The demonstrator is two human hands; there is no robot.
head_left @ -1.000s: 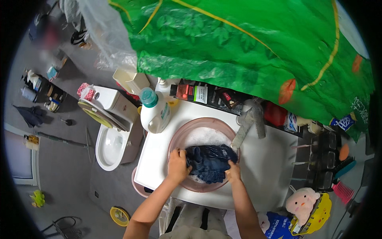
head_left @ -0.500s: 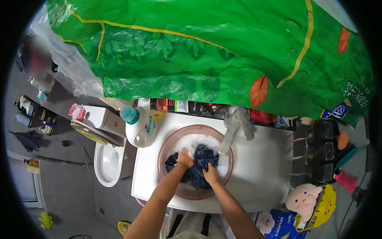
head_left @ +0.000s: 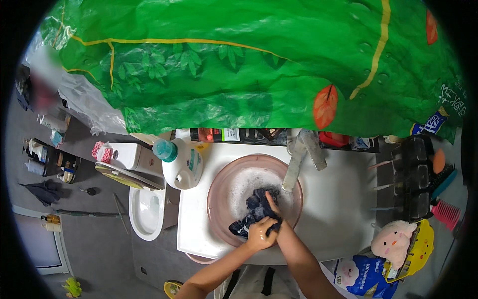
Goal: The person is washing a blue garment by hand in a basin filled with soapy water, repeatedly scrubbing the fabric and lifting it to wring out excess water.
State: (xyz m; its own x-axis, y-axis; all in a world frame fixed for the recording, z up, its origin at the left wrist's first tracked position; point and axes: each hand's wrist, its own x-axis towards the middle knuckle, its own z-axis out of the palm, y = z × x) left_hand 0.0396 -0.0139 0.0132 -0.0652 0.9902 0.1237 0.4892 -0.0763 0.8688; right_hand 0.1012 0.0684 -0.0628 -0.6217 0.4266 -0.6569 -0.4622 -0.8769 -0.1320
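Note:
A dark navy wet garment [head_left: 256, 202] is bunched up over the near right part of a pinkish round basin [head_left: 213, 209]. White suds [head_left: 244, 184] cover the water in it. My left hand [head_left: 263, 234] is closed round the near end of the cloth, knuckles up, at the basin's near rim. Close against it, my right hand [head_left: 273, 205] grips the cloth edge-on, with one digit showing along the fabric and the other fingers hidden. My wrists nearly touch. A grey metal faucet [head_left: 296, 169] reaches over the basin's far right rim.
A white detergent bottle [head_left: 183, 167] with a teal cap stands left of the basin on the white counter [head_left: 343, 199]. Green plastic sheeting [head_left: 224, 89] hangs beyond. Left is a toilet [head_left: 148, 209]; right are a dark organizer [head_left: 413, 174], brushes and a pink plush toy [head_left: 393, 241].
My hands have come together at the basin's near right side, lifting and bunching the garment that was spread in the water. The head view has shifted slightly.

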